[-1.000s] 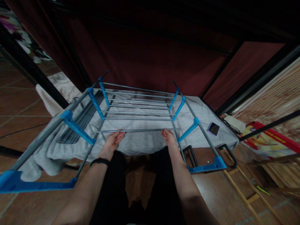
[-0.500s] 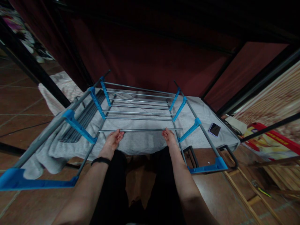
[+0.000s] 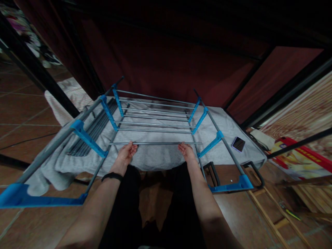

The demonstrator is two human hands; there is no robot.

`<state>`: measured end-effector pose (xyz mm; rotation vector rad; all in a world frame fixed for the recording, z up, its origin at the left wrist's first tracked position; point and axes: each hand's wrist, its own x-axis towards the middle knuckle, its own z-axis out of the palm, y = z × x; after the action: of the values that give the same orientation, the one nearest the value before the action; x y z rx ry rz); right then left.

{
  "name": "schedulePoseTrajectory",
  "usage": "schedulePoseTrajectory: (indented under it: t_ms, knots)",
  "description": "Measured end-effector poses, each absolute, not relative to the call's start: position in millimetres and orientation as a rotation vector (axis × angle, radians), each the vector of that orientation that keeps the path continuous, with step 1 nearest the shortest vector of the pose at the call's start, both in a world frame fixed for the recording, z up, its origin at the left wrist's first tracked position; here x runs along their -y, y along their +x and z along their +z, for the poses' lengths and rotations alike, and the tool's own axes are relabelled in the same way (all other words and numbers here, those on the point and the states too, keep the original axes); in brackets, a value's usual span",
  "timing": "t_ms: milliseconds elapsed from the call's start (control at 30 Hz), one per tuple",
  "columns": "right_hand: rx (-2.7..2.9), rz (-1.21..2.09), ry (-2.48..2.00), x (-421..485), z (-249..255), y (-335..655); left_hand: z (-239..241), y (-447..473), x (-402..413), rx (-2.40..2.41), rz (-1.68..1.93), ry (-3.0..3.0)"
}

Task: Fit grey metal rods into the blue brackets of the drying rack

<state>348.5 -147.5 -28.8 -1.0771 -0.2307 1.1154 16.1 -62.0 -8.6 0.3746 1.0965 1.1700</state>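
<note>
A thin grey metal rod (image 3: 158, 143) lies crosswise between my hands. My left hand (image 3: 127, 152) pinches it left of its middle, and my right hand (image 3: 185, 149) pinches it toward the right end. Around it stands a partly assembled rack of grey tubes, with blue plastic brackets (image 3: 89, 139) on the left and more blue brackets (image 3: 211, 143) on the right. Several rods (image 3: 158, 124) span the two sides farther back. The held rod's left end is close to the left lower tube; its right end reaches past the right lower tube.
Grey cloth (image 3: 153, 159) covers the surface under the rack. A bundle of loose rods (image 3: 92, 133) lies at its left, a phone (image 3: 238, 144) at its right. A wooden frame (image 3: 275, 221) and a red and yellow box (image 3: 298, 155) are on the right.
My hands keep their pinch on the rod, which has barely moved. The view has shifted slightly.
</note>
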Motion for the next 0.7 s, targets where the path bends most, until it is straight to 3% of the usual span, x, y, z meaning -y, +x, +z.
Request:
schedulePoseTrajectory:
  t_ms: [700]
  knots:
    - [0.231,1.102,-1.128,141.3,-34.3,348.3,-10.4,18.5,59.2,-1.071,1.154,0.397]
